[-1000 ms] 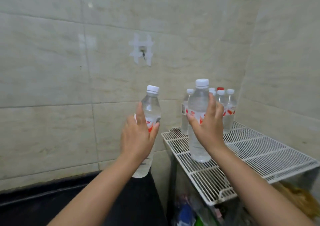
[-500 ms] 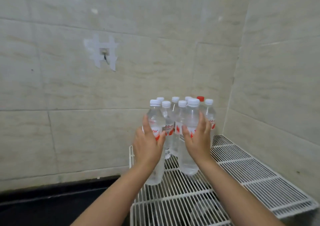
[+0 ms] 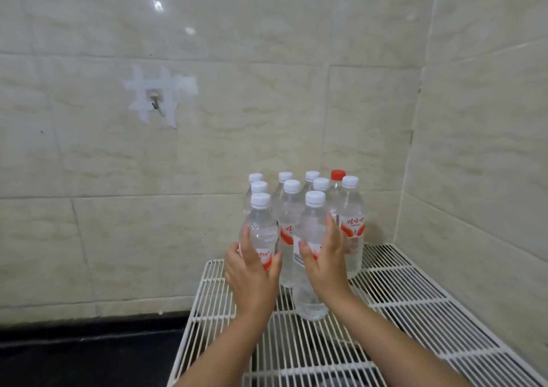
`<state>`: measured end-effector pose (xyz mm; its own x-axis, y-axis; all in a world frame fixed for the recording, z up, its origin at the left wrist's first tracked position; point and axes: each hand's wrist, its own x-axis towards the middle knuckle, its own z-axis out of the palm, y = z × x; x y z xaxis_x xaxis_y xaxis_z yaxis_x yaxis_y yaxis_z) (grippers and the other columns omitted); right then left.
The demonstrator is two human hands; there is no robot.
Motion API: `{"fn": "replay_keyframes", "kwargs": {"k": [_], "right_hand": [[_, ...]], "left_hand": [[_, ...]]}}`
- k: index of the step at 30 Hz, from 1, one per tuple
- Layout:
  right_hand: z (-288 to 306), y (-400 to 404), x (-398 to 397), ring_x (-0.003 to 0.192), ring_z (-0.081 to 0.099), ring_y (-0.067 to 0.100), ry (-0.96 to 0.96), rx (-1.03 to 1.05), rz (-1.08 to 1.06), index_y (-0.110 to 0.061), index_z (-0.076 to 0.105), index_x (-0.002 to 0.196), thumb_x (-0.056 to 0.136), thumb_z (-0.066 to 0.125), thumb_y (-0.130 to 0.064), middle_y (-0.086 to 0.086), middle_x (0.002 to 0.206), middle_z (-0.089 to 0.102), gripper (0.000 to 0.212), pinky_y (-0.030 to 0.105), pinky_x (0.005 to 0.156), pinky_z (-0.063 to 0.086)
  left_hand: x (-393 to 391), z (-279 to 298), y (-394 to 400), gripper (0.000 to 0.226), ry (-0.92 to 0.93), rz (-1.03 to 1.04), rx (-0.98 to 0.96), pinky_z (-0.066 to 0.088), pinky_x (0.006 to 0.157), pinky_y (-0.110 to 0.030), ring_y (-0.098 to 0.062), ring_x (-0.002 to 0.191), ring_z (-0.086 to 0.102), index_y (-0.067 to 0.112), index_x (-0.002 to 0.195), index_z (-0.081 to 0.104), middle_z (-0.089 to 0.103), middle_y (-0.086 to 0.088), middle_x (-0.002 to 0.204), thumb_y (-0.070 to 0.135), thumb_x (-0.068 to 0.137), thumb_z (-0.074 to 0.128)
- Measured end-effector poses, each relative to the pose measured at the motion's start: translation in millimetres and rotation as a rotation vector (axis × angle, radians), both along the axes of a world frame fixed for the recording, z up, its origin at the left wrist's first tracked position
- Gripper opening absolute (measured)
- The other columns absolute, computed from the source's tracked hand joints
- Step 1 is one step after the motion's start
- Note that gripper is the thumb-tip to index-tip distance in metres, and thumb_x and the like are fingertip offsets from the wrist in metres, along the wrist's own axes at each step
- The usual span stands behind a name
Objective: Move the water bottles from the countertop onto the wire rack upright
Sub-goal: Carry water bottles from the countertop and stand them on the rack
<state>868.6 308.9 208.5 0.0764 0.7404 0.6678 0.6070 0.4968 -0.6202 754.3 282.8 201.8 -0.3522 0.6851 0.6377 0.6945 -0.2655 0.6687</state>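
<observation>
Two clear water bottles with white caps and red labels stand upright at the front of a cluster on the white wire rack. My left hand wraps around the left bottle. My right hand wraps around the right bottle, whose base rests on the rack wires. Behind them stand several more bottles, one with a red cap, packed against the tiled wall corner. The left bottle's base is hidden by my hand.
Beige tiled walls meet in a corner just behind and right of the rack. A taped wall hook sits up on the left. The dark countertop lies left of the rack. Bare rack wires stretch to the right and front.
Both hands carried their bottles from beside the rack to the bottle cluster. The bottles now stand lower and closer to the others on the rack.
</observation>
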Motion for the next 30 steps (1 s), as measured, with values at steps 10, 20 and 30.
{"fn": "replay_keyframes", "kwargs": {"k": [10, 20, 30], "right_hand": [[62, 1, 15, 0.11, 0.047, 0.027, -0.098, -0.007, -0.234, -0.009, 0.044, 0.121, 0.079, 0.058, -0.048, 0.012, 0.121, 0.053, 0.058, 0.034, 0.086, 0.037], [130, 12, 11, 0.088, 0.055, 0.029, -0.771, -0.308, -0.087, -0.013, 0.052, 0.072, 0.089, 0.045, -0.033, 0.012, 0.094, 0.06, 0.027, 0.03, 0.062, 0.039], [139, -2, 19, 0.11, 0.053, 0.022, -0.747, -0.315, 0.146, -0.02, 0.05, 0.122, 0.085, 0.054, -0.023, 0.006, 0.127, 0.054, 0.037, 0.031, 0.088, 0.045]], "left_hand": [[-39, 44, -2, 0.051, -0.167, -0.226, 0.012, 0.037, 0.101, -0.04, -0.025, 0.122, 0.042, 0.011, 0.134, 0.032, 0.04, -0.011, 0.135, 0.027, 0.089, 0.05], [-73, 100, 21, 0.042, -0.18, -0.841, -0.289, 0.051, 0.076, -0.013, -0.014, 0.098, 0.055, 0.004, 0.125, 0.047, 0.057, -0.005, 0.109, -0.009, 0.085, 0.049], [-46, 95, 12, 0.033, 0.095, -0.093, -0.087, 0.03, 0.053, -0.021, -0.012, 0.072, 0.043, 0.019, 0.081, 0.046, 0.047, 0.002, 0.086, 0.033, 0.069, 0.073]]}}
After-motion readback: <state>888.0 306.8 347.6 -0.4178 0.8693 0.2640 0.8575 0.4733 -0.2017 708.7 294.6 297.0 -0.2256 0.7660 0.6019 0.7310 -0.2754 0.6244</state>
